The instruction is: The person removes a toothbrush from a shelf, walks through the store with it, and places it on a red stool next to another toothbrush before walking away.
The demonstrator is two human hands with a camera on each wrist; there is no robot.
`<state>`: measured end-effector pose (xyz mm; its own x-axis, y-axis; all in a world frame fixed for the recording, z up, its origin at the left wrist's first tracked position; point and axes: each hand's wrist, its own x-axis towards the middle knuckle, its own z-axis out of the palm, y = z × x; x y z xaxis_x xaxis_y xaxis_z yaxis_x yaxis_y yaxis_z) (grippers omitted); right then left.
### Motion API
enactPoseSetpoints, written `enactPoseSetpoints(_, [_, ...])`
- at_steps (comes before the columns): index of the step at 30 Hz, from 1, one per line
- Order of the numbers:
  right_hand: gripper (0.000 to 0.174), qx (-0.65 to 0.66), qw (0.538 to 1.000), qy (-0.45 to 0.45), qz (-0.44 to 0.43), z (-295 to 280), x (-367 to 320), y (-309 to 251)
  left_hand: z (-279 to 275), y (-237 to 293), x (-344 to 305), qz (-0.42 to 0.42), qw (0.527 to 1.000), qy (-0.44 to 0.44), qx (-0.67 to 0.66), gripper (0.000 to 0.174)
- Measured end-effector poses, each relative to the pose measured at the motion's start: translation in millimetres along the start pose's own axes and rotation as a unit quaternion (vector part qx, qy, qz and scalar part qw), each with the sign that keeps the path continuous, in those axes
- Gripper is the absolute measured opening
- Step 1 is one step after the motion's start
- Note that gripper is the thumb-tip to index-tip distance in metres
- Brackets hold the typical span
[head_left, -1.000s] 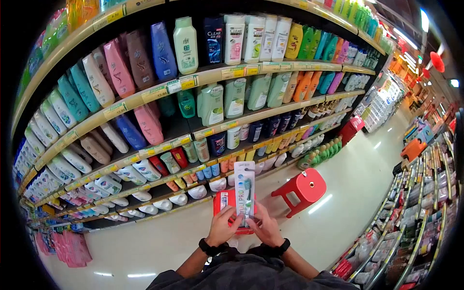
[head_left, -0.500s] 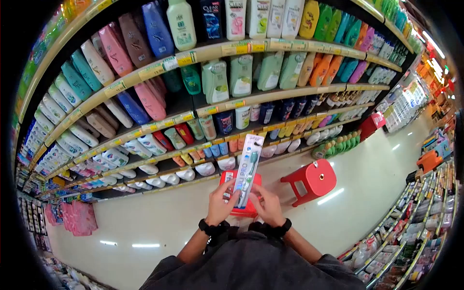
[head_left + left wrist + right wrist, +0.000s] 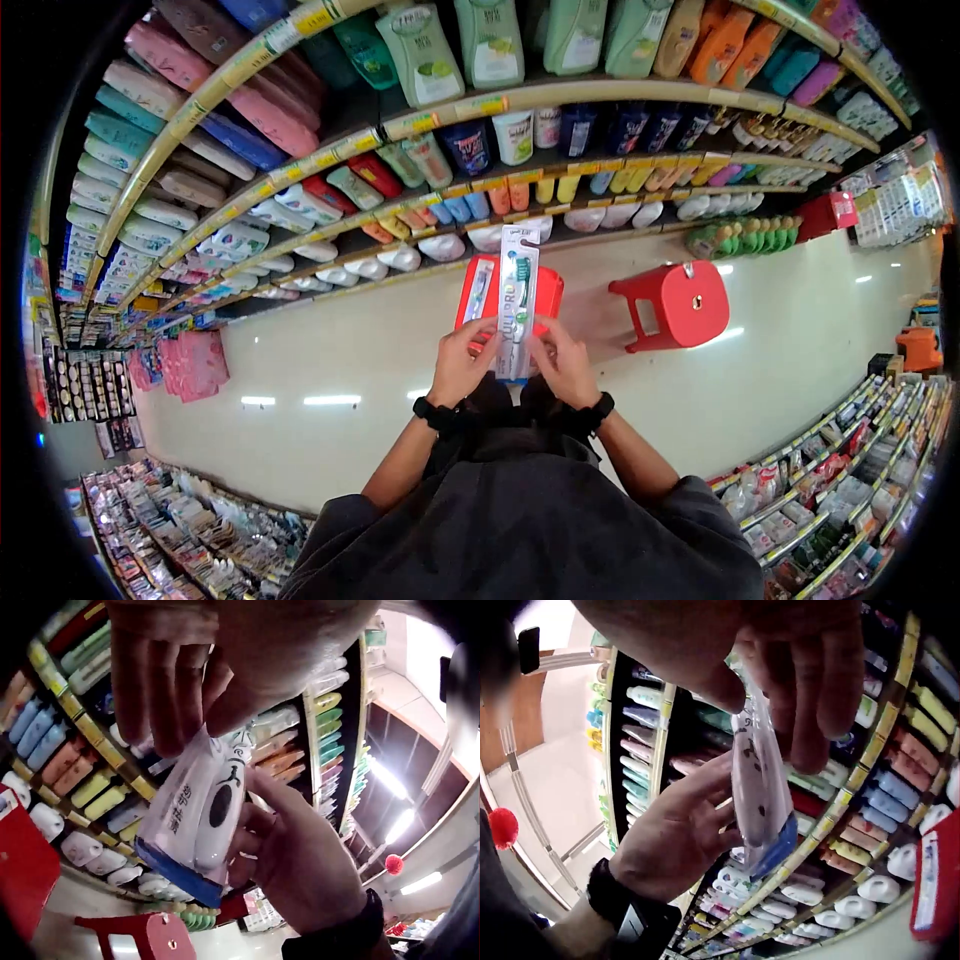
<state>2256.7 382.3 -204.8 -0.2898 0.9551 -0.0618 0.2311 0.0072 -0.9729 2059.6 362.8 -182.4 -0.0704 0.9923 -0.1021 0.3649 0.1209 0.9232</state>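
A clear toothbrush pack (image 3: 518, 300) with a dark green-headed toothbrush stands lengthwise between my two hands in the head view. My left hand (image 3: 464, 362) pinches its left side near the lower end, thumb on the front. From the other side my right hand (image 3: 566, 365) grips the lower right edge. The blue bottom end of the pack (image 3: 180, 877) hangs below the fingers in the left wrist view. Behind the pack, a second toothbrush pack (image 3: 477, 292) lies on a red object (image 3: 548, 292), largely covered by the held pack and hands.
A red plastic stool (image 3: 697, 305) stands on the pale floor to the right. Curved shelves of shampoo and lotion bottles (image 3: 420, 55) run across the front. Pink bags (image 3: 195, 365) hang at the left. Lower display racks (image 3: 200, 530) stand behind me on both sides.
The head view has tipped down, showing more floor and the racks behind. The toothbrush pack, leaning right half a second ago, is now nearly straight; both hands keep hold of it.
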Motion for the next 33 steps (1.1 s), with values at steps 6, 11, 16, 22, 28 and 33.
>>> enactPoseSetpoints(6, [0.031,-0.07,0.997,-0.01,0.037,8,12,46,22,-70,11,-0.009,0.994,-0.077,0.075,0.041])
enactPoseSetpoints(11, [0.031,-0.077,0.996,-0.018,0.041,28,20,88,35,-121,20,-0.057,0.992,-0.093,0.07,0.041])
enactPoseSetpoints(16, [0.033,-0.1,0.991,-0.012,0.093,56,41,136,41,-175,36,-0.08,0.991,-0.09,0.055,0.039])
enactPoseSetpoints(22, [0.032,-0.123,0.984,0.007,0.132,93,65,214,54,-251,70,-0.181,0.971,-0.156,0.015,0.039])
enactPoseSetpoints(28, [0.035,-0.122,0.969,0.01,0.216,132,76,297,76,-324,90,-0.114,0.972,-0.173,0.112,0.04])
enactPoseSetpoints(33, [0.038,-0.116,0.966,-0.017,0.23,148,84,328,86,-377,91,-0.146,0.971,-0.162,0.092,0.045])
